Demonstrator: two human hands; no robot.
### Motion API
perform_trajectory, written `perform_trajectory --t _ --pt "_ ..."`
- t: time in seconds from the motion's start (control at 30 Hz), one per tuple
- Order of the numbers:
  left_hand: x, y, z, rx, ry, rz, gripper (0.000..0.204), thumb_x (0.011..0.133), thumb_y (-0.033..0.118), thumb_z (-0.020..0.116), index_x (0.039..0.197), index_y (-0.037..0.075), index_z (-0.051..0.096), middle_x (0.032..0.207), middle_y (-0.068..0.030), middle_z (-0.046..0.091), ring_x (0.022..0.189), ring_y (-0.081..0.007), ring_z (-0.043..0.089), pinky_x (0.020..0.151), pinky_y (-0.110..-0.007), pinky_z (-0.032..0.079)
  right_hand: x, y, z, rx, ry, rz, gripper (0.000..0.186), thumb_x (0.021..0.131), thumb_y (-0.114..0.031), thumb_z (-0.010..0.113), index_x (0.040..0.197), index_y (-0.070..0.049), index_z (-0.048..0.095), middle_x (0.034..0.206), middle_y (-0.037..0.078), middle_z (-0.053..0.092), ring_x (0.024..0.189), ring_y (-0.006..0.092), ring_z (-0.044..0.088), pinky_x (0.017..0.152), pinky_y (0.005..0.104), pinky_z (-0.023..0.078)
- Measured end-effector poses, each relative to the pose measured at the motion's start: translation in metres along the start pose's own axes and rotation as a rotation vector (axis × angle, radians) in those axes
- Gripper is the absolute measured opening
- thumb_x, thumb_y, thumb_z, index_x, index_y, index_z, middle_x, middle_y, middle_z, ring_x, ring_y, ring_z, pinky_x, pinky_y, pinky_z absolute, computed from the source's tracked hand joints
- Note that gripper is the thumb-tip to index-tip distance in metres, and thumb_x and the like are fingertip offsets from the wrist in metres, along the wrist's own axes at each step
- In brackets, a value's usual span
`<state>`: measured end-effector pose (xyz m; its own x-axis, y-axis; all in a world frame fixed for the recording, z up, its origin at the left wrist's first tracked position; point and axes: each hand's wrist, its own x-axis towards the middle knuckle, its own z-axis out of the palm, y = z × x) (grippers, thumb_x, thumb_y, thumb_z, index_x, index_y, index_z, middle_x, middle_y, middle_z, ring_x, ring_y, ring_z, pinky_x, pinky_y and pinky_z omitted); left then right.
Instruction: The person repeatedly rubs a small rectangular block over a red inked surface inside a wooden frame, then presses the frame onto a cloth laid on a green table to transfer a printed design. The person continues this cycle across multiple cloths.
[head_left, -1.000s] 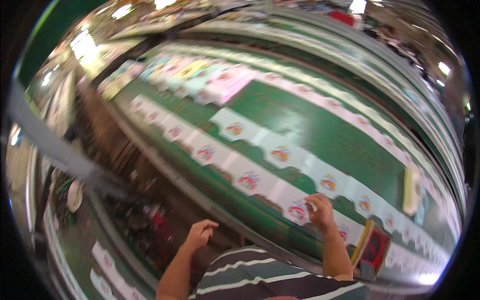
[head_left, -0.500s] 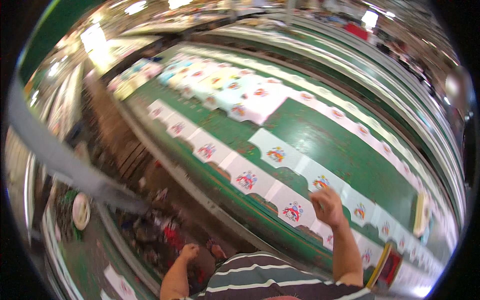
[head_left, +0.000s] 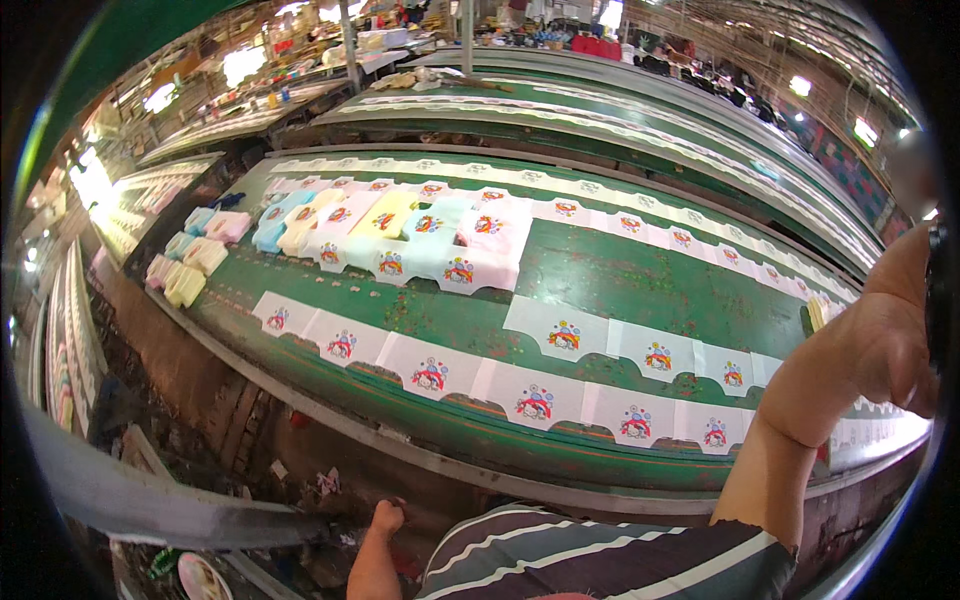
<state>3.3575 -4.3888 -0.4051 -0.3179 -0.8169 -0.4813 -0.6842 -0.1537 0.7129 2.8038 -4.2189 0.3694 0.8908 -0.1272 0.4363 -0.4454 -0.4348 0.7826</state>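
My left hand (head_left: 388, 515) hangs low beside my striped shirt, over the aisle floor. Its fingers are curled in and nothing shows in them. My right hand (head_left: 905, 355) is raised at the far right rim of the head view, close to the camera. Its fingers bend downward and are partly cut off by the dark border, so whether it holds anything is hidden. Below and left of it, a row of white printed fabric pieces (head_left: 535, 400) lies along the near edge of a long green table (head_left: 620, 265). A second white printed row (head_left: 655, 350) lies just behind.
Pastel printed fabric pieces (head_left: 390, 225) overlap at the table's left part. Small folded stacks (head_left: 185, 270) sit at its left end. More long tables (head_left: 420, 110) stand behind. A grey curved bar (head_left: 170, 500) crosses the lower left, near a round white container (head_left: 203, 577).
The view has swung to the right. My right hand has moved from above the near fabric rows up to the right rim. My left hand stays low at my side.
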Motion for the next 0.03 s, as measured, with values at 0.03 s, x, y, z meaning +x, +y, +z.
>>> perform_trajectory --t 0.03 --pt "0.0200 -0.0011 -0.0130 0.082 -0.039 0.106 0.025 0.105 0.010 0.066 0.120 -0.001 0.082 0.111 -0.0176 0.086 0.094 -0.0338 0.081 0.086 -0.044 0.066 0.0111 -0.0157 0.0077 -0.033 -0.115 0.042 0.095 0.119 -0.038 0.065 0.186 -0.010 0.004 0.168 0.033 0.049 0.137 0.0375 0.073 0.108 0.0318 0.070"
